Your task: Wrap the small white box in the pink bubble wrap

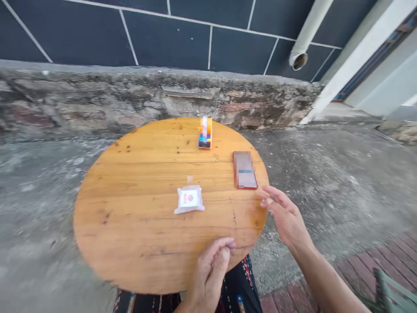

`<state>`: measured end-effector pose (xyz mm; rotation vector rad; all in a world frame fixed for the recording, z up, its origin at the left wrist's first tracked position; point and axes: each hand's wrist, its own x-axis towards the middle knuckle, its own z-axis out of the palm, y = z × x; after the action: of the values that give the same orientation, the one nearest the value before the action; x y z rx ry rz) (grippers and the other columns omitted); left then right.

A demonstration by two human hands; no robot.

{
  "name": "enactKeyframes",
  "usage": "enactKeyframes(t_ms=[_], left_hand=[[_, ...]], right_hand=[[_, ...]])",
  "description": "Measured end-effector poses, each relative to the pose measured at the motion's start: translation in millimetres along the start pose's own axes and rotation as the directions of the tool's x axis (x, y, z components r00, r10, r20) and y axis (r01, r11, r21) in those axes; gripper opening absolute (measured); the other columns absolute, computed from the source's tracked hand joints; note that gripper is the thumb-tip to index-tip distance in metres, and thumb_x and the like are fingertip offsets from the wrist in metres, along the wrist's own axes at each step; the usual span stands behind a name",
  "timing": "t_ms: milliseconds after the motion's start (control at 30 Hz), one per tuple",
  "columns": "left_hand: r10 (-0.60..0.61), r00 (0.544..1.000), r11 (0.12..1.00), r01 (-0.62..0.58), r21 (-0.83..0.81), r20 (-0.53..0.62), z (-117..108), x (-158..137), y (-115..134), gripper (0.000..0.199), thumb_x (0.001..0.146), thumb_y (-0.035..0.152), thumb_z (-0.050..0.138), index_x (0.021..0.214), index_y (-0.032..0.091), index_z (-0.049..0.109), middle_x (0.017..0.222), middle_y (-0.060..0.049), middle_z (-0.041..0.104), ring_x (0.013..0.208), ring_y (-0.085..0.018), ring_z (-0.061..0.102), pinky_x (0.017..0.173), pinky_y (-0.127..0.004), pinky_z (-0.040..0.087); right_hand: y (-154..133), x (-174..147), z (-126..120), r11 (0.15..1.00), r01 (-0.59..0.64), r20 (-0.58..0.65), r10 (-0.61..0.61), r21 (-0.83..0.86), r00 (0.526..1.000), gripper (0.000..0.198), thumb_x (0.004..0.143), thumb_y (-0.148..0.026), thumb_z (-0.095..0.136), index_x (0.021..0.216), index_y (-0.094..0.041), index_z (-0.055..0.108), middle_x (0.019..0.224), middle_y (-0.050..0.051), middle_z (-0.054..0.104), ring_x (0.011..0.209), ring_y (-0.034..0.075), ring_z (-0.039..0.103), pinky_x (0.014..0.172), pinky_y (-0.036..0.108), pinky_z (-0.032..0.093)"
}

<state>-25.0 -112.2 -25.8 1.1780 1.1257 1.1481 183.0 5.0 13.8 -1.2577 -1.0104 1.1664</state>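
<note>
My left hand [210, 269] is at the near edge of the round wooden table [137, 243]. Its fingers curve loosely with the thumb apart, and I see nothing in it. Over the table's right edge, my right hand [286, 215] reaches out with fingers extended and slightly blurred, just below a red-edged phone [246, 171] but apart from it. A small parcel [189, 199] in whitish wrapping, with a red mark on top, lies near the table's middle. Just behind it is a small translucent scrap [190, 178]. At the far side stands an orange and blue tape dispenser [205, 132].
Behind the table runs a rough stone ledge [130, 100] below a dark tiled wall [169, 39]. A white pipe [308, 37] hangs from above at right. Concrete ground [325, 174] surrounds the table, and a green chair [395, 291] shows at the lower right corner.
</note>
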Motion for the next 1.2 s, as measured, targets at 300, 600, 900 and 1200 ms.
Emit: enactKeyframes(t_ms=[300, 600, 900, 1200], left_hand=[[0.438, 0.87, 0.757, -0.22, 0.615, -0.228, -82, 13, 38, 0.016, 0.089, 0.02, 0.054, 0.101, 0.023, 0.064, 0.097, -0.001, 0.067, 0.093, -0.015, 0.064, 0.083, -0.026, 0.051], [0.51, 0.836, 0.636, -0.209, 0.743, -0.202, -118, 58, 52, 0.021, 0.082, 0.02, 0.061, 0.102, 0.021, 0.063, 0.104, -0.004, 0.059, 0.098, -0.018, 0.059, 0.087, -0.032, 0.049], [0.512, 0.849, 0.659, -0.287, 0.696, -0.134, -122, 65, 32, 0.032, 0.079, 0.017, 0.061, 0.11, 0.022, 0.06, 0.112, -0.007, 0.052, 0.105, -0.02, 0.055, 0.091, -0.035, 0.049], [0.525, 0.846, 0.638, -0.317, 0.702, -0.096, -117, 66, 30, 0.034, 0.08, 0.014, 0.06, 0.112, 0.022, 0.057, 0.115, -0.008, 0.051, 0.107, -0.021, 0.055, 0.088, -0.036, 0.052]], right_hand=[[4, -10, 33, 0.996, 0.003, 0.258, 0.02, -0.088, 0.966, 0.025, 0.079, -0.035, 0.069, 0.099, -0.021, 0.067, 0.09, 0.004, 0.066, 0.073, 0.014, 0.06, 0.059, 0.024, 0.047], [1, 52, 127, 0.957, -0.017, 0.466, 0.156, -0.288, 0.871, 0.027, 0.078, -0.035, 0.062, 0.097, -0.016, 0.064, 0.081, 0.006, 0.069, 0.047, 0.008, 0.051, 0.035, 0.018, 0.028], [-5, 79, 173, 0.878, 0.033, 0.605, 0.301, -0.478, 0.737, 0.026, 0.079, -0.041, 0.057, 0.082, -0.016, 0.064, 0.042, -0.007, 0.047, 0.032, 0.005, 0.032, 0.032, 0.017, 0.021], [7, 81, 187, 0.931, -0.014, 0.611, 0.25, -0.365, 0.751, 0.026, 0.071, -0.041, 0.063, 0.079, -0.017, 0.062, 0.039, -0.01, 0.042, 0.033, 0.005, 0.028, 0.035, 0.019, 0.018]])
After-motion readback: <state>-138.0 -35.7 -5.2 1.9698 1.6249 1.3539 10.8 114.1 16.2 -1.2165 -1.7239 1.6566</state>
